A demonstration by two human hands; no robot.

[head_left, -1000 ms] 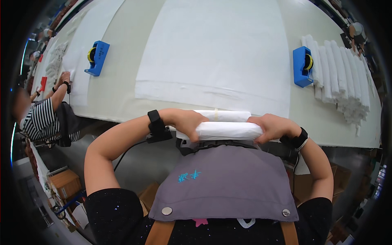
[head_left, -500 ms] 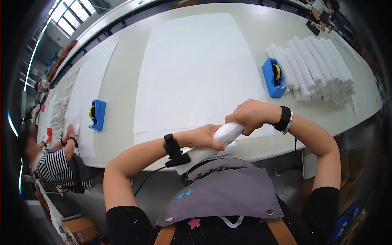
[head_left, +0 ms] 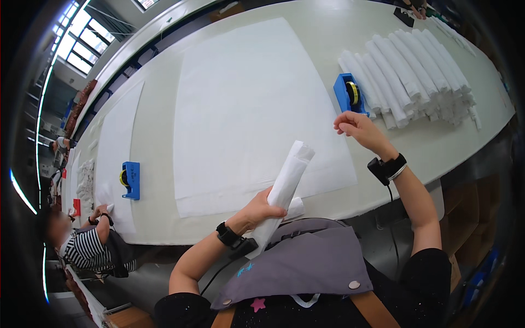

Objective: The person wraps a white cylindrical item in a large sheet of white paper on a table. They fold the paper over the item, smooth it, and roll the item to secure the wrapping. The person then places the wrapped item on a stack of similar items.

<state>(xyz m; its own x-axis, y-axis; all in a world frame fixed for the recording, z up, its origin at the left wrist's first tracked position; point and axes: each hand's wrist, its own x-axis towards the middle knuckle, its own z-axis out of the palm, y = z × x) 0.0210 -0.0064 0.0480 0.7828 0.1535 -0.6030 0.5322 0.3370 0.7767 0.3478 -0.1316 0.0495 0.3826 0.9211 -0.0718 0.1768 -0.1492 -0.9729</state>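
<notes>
My left hand is wrapped around a rolled white sheet, which slants up from the apron over the table's near edge. My right hand is off the roll, just below a blue tape dispenser with a yellow-cored tape reel. Its fingers are loosely bent and slightly apart, with nothing visible in them. Under both hands' reach lies a large flat white sheet. Another small white roll end shows at the table edge beside the held roll.
A pile of white rolls lies right of the dispenser. To the left stand a second blue tape dispenser and another flat sheet. A co-worker in a striped top works at the left table edge. Cables hang from both wrists.
My right hand has let go of the roll and moved up and right to the tape dispenser. The roll, now in my left hand alone, stands more steeply.
</notes>
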